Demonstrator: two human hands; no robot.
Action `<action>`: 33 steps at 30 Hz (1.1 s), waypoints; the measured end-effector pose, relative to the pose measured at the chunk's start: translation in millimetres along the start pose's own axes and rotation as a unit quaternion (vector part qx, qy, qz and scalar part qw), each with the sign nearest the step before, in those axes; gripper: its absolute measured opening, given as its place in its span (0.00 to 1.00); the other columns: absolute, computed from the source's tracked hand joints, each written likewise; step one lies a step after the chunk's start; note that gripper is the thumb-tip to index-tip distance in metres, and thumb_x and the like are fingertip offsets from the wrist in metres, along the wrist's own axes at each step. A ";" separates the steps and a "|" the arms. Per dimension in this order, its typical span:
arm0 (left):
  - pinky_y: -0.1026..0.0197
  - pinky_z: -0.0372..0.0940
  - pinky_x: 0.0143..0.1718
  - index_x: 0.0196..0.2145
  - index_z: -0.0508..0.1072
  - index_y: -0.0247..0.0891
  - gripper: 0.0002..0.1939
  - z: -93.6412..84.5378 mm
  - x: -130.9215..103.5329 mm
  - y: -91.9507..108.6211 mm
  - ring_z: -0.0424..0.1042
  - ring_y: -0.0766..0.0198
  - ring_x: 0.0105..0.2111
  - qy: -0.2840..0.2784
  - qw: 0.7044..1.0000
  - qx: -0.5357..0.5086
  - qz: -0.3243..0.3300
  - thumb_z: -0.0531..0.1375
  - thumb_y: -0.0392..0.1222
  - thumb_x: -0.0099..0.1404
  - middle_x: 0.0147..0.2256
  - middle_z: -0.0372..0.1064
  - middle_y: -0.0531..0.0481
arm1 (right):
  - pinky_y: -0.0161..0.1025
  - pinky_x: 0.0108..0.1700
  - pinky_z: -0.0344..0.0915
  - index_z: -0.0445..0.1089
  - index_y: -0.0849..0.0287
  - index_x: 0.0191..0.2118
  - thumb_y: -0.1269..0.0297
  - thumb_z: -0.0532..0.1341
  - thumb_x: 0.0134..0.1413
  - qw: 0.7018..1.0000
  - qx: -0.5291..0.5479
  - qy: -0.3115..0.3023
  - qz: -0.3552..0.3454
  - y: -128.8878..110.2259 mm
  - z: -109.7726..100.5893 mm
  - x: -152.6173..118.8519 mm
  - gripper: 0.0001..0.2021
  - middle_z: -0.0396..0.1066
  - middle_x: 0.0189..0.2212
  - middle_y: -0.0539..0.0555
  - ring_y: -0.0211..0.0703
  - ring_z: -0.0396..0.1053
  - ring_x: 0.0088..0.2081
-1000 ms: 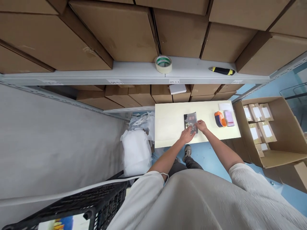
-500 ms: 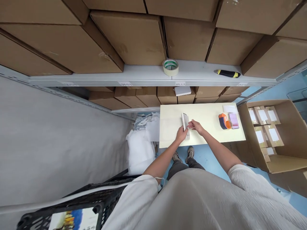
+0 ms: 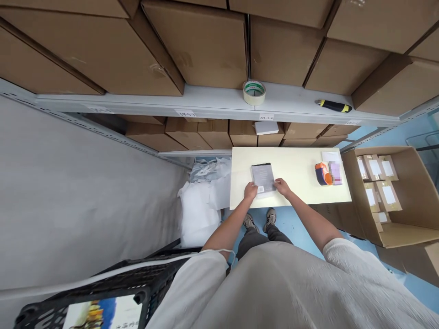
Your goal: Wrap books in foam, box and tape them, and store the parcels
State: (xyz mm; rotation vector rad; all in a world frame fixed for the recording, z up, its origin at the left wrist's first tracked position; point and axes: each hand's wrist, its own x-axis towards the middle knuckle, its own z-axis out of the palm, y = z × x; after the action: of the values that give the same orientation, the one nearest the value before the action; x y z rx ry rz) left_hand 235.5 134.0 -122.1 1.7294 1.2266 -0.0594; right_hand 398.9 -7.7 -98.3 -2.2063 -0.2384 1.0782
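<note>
A flat grey book [image 3: 263, 177] with a dark top edge and a small white label is held over the cream table [image 3: 295, 160]. My left hand [image 3: 251, 190] grips its lower left side, fingers closed on the edge. On the other side, my right hand [image 3: 281, 187] pinches the lower right edge. Something pale shows just under the book's lower edge; what it is I cannot make out. Toward the table's right end lie an orange and dark blue tape dispenser [image 3: 323, 173], a purple packet [image 3: 335, 172] and a white sheet [image 3: 329, 156].
Behind the table, a grey shelf [image 3: 219, 104] carries large cartons, a tape roll [image 3: 254, 93] and a black-yellow cutter [image 3: 333, 106]. An open carton [image 3: 411, 196] with small labelled boxes stands right. White wrapping [image 3: 199, 214] lies left, above a black crate [image 3: 147, 292].
The book was upright, nearly edge-on, between my hands; now its broad face shows. My left hand has shifted left, and my right hand has closed on the book's right edge.
</note>
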 end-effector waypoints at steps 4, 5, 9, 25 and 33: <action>0.53 0.65 0.63 0.67 0.68 0.36 0.33 1.8 -5.1 -0.7 0.75 0.46 0.62 0.013 0.998 -0.011 -0.061 0.65 0.41 0.65 0.60 0.75 0.34 | 0.42 0.51 0.72 0.76 0.55 0.49 0.62 0.65 0.54 0.999 -0.022 0.026 -0.010 -3.3 3.6 5.1 0.16 0.80 0.42 0.55 0.49 0.77 0.46; 0.54 0.65 0.64 0.70 0.64 0.36 0.37 2.9 -7.1 -0.8 0.74 0.47 0.63 0.010 0.997 -0.028 -0.065 0.66 0.40 0.65 0.62 0.74 0.34 | 0.42 0.53 0.71 0.76 0.55 0.48 0.63 0.65 0.53 0.999 -0.023 0.036 -0.016 -4.9 5.4 6.2 0.15 0.81 0.43 0.55 0.50 0.77 0.48; 0.55 0.67 0.62 0.73 0.60 0.37 0.42 5.0 -12.9 -4.5 0.77 0.50 0.59 -0.011 0.993 -0.101 -0.053 0.67 0.38 0.65 0.63 0.73 0.35 | 0.41 0.49 0.71 0.77 0.56 0.45 0.62 0.65 0.51 0.998 -0.017 0.056 -0.004 -8.9 11.7 8.9 0.14 0.81 0.40 0.54 0.49 0.78 0.45; 0.47 0.67 0.66 0.54 0.80 0.39 0.24 57.9 -9.9 42.4 0.76 0.45 0.62 -0.179 0.954 -0.236 0.050 0.72 0.36 0.59 0.59 0.78 0.38 | 0.39 0.36 0.62 0.63 0.51 0.32 0.60 0.64 0.47 0.982 -0.016 0.188 -0.019 -12.2 -68.5 -6.7 0.09 0.69 0.27 0.46 0.44 0.66 0.31; 0.55 0.74 0.49 0.51 0.76 0.41 0.12 24.0 -21.8 39.6 0.82 0.58 0.43 -0.066 0.951 -0.300 0.032 0.59 0.46 0.75 0.44 0.81 0.44 | 0.43 0.44 0.70 0.70 0.53 0.38 0.43 0.57 0.62 0.991 0.069 0.019 -0.114 -20.7 -29.9 -11.5 0.18 0.77 0.39 0.54 0.47 0.74 0.38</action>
State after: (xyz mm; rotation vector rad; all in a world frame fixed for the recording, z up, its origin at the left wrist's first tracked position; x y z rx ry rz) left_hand 265.3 101.0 -96.5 1.2073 0.9594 0.2153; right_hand 416.6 -11.3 -64.7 -2.0191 -0.3773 0.8984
